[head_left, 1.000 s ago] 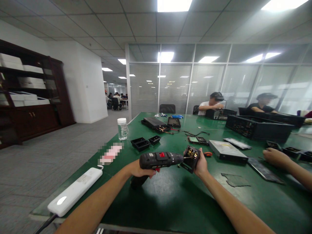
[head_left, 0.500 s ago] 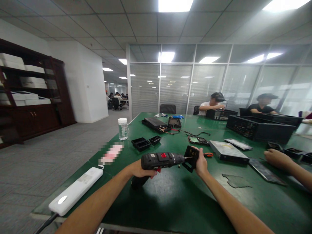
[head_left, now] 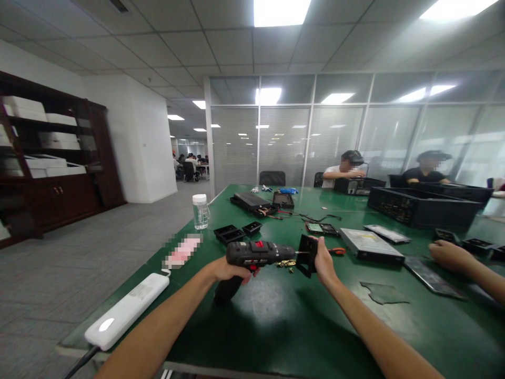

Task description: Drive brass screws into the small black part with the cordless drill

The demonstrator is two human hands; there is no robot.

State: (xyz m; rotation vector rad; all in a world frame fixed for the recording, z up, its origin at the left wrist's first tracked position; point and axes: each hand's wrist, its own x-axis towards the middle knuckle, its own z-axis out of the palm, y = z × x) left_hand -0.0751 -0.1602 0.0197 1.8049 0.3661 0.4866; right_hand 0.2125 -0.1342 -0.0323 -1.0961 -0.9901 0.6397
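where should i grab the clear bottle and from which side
Probably best around the upright body of the clear bottle, just below its white lid, coming from its left: black trays sit to the lower right. The left hand would first need to free itself of the drill.

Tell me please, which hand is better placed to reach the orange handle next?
Probably the right hand: it is nearer the orange handle, though holding a black part. The left hand, farther away, holds the drill.

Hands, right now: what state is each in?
Left hand: closed around the grip of a cordless drill.
Right hand: closed on a black plastic part, held upright at the bit.
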